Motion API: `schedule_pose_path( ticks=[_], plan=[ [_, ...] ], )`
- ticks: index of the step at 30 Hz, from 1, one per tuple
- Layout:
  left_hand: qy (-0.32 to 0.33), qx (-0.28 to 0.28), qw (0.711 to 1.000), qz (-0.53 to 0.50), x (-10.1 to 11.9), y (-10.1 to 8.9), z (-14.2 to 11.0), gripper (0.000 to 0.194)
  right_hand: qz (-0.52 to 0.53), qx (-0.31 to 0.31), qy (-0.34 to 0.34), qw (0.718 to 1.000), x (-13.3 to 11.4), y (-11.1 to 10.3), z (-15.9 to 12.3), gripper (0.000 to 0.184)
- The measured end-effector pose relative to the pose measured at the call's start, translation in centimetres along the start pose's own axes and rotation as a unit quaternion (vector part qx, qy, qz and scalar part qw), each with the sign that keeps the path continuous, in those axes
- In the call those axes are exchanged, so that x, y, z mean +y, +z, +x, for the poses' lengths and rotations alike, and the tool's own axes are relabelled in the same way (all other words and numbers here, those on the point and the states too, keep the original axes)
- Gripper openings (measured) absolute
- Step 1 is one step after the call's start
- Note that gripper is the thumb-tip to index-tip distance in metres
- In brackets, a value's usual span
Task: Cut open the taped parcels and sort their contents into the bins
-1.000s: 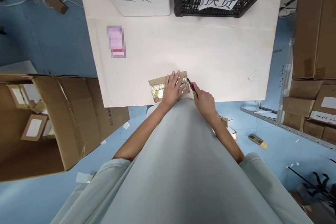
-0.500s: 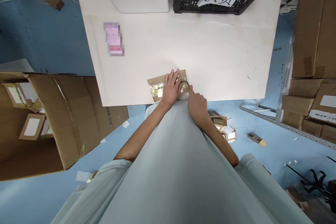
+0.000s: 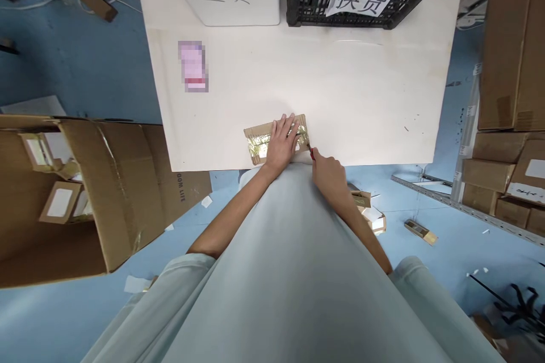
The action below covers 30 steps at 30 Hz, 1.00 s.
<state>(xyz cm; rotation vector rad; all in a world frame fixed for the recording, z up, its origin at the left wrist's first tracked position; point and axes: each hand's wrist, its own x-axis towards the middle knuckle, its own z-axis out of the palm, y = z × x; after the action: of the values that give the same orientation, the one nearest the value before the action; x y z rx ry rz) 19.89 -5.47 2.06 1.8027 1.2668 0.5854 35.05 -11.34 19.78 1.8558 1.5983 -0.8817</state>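
A small flat cardboard box (image 3: 259, 139), bound with shiny tape, lies near the front edge of the white table. My left hand (image 3: 280, 144) rests flat across it, fingers stretched out, pressing it down. In my right hand (image 3: 328, 173), closed, is a small red-handled knife (image 3: 311, 153). Its tip reaches the right end of the box; most of the handle is hidden by my fingers.
A black crate (image 3: 340, 20) with a paper sign and a white box (image 3: 242, 8) stand at the table's back. A blurred pink item (image 3: 193, 66) lies at left. A large open carton (image 3: 123, 193) is on my left; stacked cartons (image 3: 487, 176) stand right.
My right hand has drawn slightly back from the box's right end, so more of the red knife shows. My left hand stays on the box. The whole view has shifted a little.
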Motion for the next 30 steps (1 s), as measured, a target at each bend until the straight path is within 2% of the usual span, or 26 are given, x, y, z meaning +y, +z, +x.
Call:
schedule_pose_path(
  ticks=[4, 7, 9, 11, 14, 16, 18, 22, 24, 26, 30],
  plan=[
    [0.01, -0.005, 1.0, -0.009, 0.0, -0.4, 0.0, 0.063, 0.031, 0.089, 0.007, 0.996, 3.5, -0.7, 1.8, 0.062],
    [0.022, 0.005, 0.999, -0.025, 0.1, -1.6, -0.7, 0.063, 0.043, 0.174, 0.055, 0.982, 6.0, 0.7, 6.1, 0.068],
    [0.02, 0.029, 0.999, -0.021, -0.1, -3.2, -1.6, 0.062, 0.046, 0.199, 0.084, 0.975, 7.4, 2.6, 9.6, 0.069],
    [-0.001, 0.063, 0.998, -0.006, -0.6, -5.4, -2.9, 0.06, 0.047, 0.197, 0.09, 0.975, 8.4, 4.4, 12.5, 0.07],
    [-0.058, 0.104, 0.993, 0.019, -1.8, -8.7, -5.0, 0.06, 0.049, 0.206, 0.079, 0.974, 8.9, 5.8, 14.2, 0.071],
    [-0.092, 0.109, 0.989, 0.025, -2.7, -10.3, -6.2, 0.061, 0.058, 0.237, 0.03, 0.969, 8.4, 5.3, 13.9, 0.067],
    [-0.123, 0.1, 0.987, 0.01, -3.4, -11.0, -7.0, 0.066, 0.063, 0.266, -0.054, 0.96, 7.1, 3.8, 13.1, 0.064],
    [-0.177, 0.088, 0.979, -0.044, -4.3, -10.3, -7.1, 0.074, 0.015, 0.252, -0.241, 0.937, 3.9, 0.3, 12.6, 0.055],
    [-0.183, 0.092, 0.977, -0.052, -4.6, -9.5, -6.6, 0.076, -0.024, 0.237, -0.311, 0.92, 2.8, -0.6, 13.2, 0.049],
    [-0.172, 0.092, 0.98, -0.047, -5.0, -8.8, -5.8, 0.08, -0.053, 0.236, -0.344, 0.907, 2.3, -0.7, 14.1, 0.046],
    [-0.144, 0.079, 0.986, -0.041, -6.1, -8.2, -4.1, 0.091, -0.081, 0.259, -0.328, 0.905, 2.4, 0.5, 15.3, 0.044]
  ],
)
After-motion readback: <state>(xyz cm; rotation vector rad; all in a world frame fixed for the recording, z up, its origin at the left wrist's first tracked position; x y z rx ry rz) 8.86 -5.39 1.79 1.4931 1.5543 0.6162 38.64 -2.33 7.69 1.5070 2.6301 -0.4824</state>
